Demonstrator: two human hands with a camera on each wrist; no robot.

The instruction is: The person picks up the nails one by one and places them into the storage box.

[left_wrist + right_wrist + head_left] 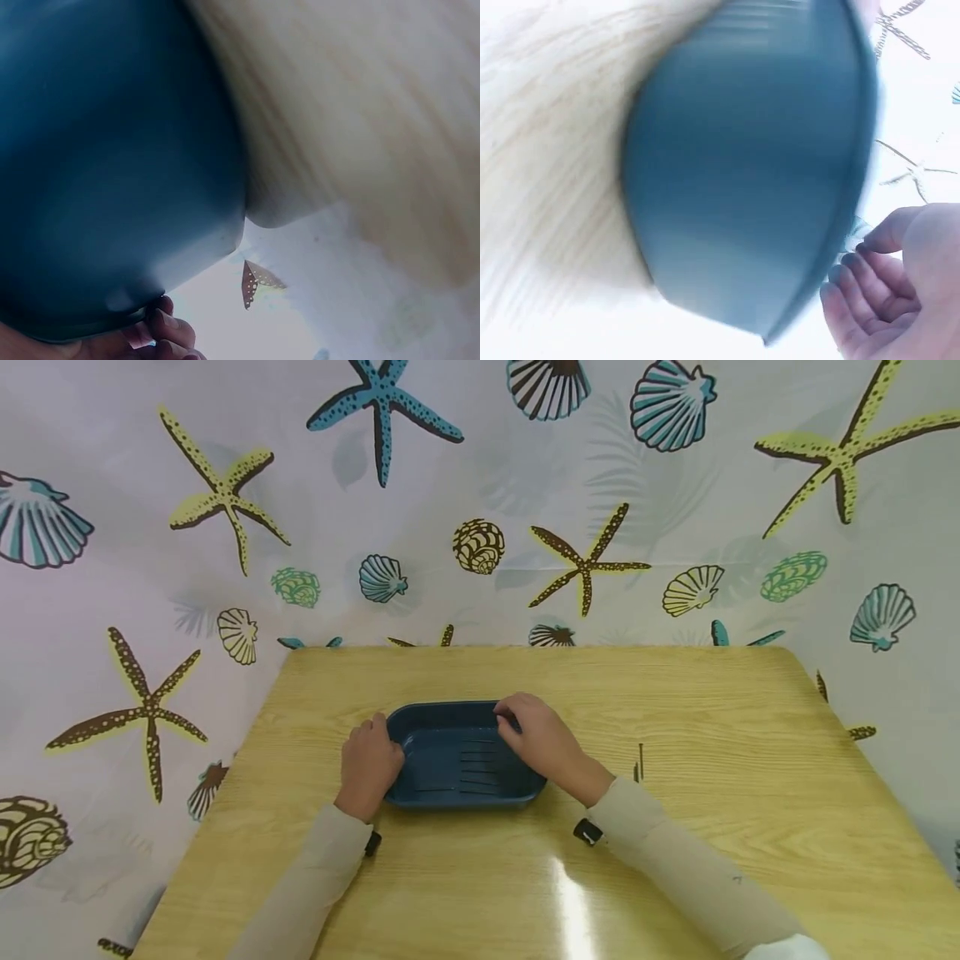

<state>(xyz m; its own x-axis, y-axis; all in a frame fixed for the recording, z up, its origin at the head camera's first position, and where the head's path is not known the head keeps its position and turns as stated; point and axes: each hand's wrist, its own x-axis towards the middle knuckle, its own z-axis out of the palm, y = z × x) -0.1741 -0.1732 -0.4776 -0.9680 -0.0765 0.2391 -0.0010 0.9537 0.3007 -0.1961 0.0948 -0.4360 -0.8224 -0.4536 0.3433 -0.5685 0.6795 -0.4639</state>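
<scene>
Your left hand point(371, 762) is gripping the blue tray point(435, 760) sitting between your hands, thin dark sticks point(477, 772) lying inside; can't tell if your right hand point(542, 735), hovering by the rim, is pinching anything.

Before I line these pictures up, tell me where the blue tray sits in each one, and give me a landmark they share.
Head: the blue tray is just below the middle of the picture.
Left wrist: it fills the upper left and runs off the edge.
Right wrist: it stands large in the middle, cut off at the top.
Shared landmark: the wood-grained tabletop, right of it in the left wrist view, left in the right.
</scene>
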